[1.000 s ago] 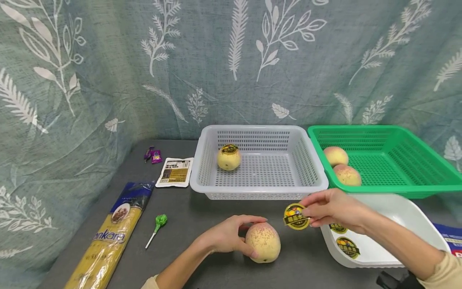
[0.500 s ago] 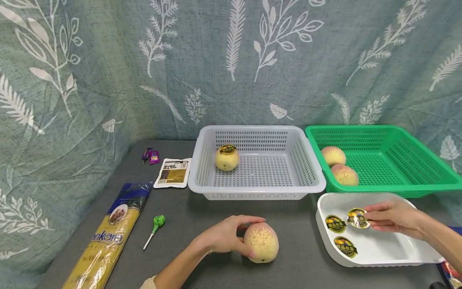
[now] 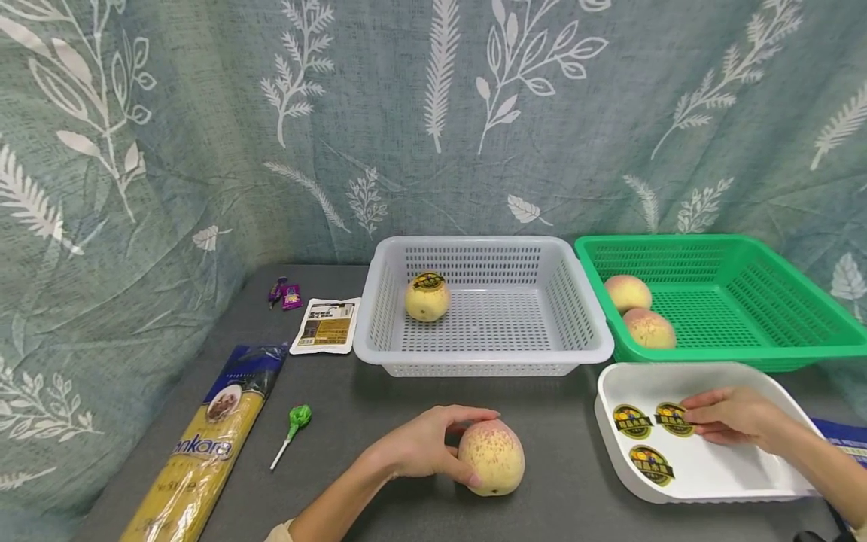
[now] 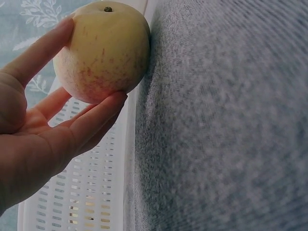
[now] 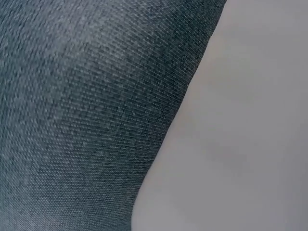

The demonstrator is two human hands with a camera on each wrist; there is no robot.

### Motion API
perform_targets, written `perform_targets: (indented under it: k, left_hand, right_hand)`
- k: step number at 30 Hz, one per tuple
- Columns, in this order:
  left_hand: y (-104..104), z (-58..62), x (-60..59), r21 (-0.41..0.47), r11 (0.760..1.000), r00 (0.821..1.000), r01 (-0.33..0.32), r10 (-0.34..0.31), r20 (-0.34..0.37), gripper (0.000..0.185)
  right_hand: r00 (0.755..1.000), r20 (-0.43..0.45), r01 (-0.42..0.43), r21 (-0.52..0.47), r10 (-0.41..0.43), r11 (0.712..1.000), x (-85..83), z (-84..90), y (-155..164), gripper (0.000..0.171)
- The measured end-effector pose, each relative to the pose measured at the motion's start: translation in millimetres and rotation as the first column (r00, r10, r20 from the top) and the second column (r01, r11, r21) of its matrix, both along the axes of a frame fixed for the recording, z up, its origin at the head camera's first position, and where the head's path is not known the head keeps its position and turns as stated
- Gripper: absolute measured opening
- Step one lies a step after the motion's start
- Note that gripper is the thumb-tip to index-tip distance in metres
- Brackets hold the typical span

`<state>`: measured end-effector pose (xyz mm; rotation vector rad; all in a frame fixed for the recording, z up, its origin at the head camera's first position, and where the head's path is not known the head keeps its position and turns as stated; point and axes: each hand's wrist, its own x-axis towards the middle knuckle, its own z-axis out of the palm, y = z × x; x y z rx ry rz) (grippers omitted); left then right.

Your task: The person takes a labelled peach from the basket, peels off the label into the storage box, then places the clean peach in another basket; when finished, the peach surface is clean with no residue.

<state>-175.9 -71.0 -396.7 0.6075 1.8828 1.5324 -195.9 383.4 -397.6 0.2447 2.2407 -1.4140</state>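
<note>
Near the front edge of the desk, mid-width, the left hand [image 3: 423, 448] is cupping a speckled peach [image 3: 492, 457], fingers curled round its left side and top, fruit resting on the desk. Off toward the front right corner, the right hand [image 3: 734, 415] is lying in the white tray [image 3: 745, 474], fingertips pinching a round sticker [image 3: 673, 419] at its right rim. Sticker is lying flat, fingers coming at it from the right. Peach is sitting well left of the sticker, across the tray's rim; right hand is the nearer one to the sticker.
</note>
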Motion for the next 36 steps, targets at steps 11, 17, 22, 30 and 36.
perform_targets:
  k: [11,17,22,30,36]
  left_hand:
    - [1,0.1,0.0,0.009,1.0,1.0,-0.001,0.001,0.006,0.073]
    - [0,-0.3,0.1,0.018,1.0,1.0,0.003,-0.003,0.004,0.072]
    - [-1,-0.8,0.5,0.024,1.0,1.0,0.002,-0.003,0.011,0.073]
    - [-1,0.3,1.6,0.008,1.0,1.0,-0.009,0.009,0.002,0.072]
    - [0,1.1,1.8,0.011,1.0,1.0,-0.006,0.006,0.006,0.071]
  right_hand:
    - [0.994,-0.086,-0.05,0.255,0.074,0.966,-2.6,18.9,-6,0.057]
    - [0.984,-0.025,-0.176,-0.172,0.174,0.969,-6.4,35.5,-16,0.047]
    - [0.958,0.004,-0.259,-0.418,0.287,0.871,-1.8,46.5,-48,0.033]
    - [0.957,0.006,-0.257,-0.453,0.291,0.854,22.1,39.4,-138,0.054]
    - [0.959,0.102,-0.187,-0.478,0.266,0.858,40.5,17.7,-197,0.066]
